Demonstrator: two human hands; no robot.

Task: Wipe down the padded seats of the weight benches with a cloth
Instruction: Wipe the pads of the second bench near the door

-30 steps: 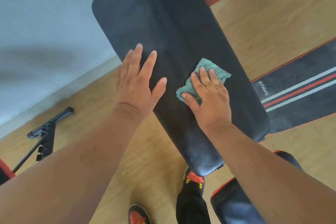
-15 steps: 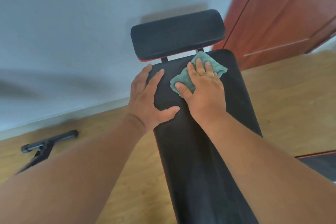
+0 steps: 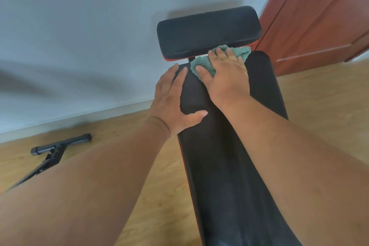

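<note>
A long black padded bench seat [image 3: 225, 166] runs away from me toward the wall. Beyond its far end sits a separate black head pad [image 3: 207, 32] with a red underside. My right hand [image 3: 225, 78] lies flat on a green cloth [image 3: 201, 64] and presses it onto the far end of the long pad, with the cloth bunched up against the head pad. My left hand [image 3: 173, 102] rests flat on the pad's left edge, fingers straight and thumb spread across the top.
A pale wall [image 3: 79, 36] with a skirting board stands just behind the bench. A red-brown door [image 3: 319, 22] is at the right. A black metal foot bar [image 3: 60, 146] lies on the wooden floor [image 3: 327, 106] at the left.
My right hand has slid the cloth up the long pad to its far end by the head pad. My left hand has followed along the left edge. My view has tilted up toward the wall.
</note>
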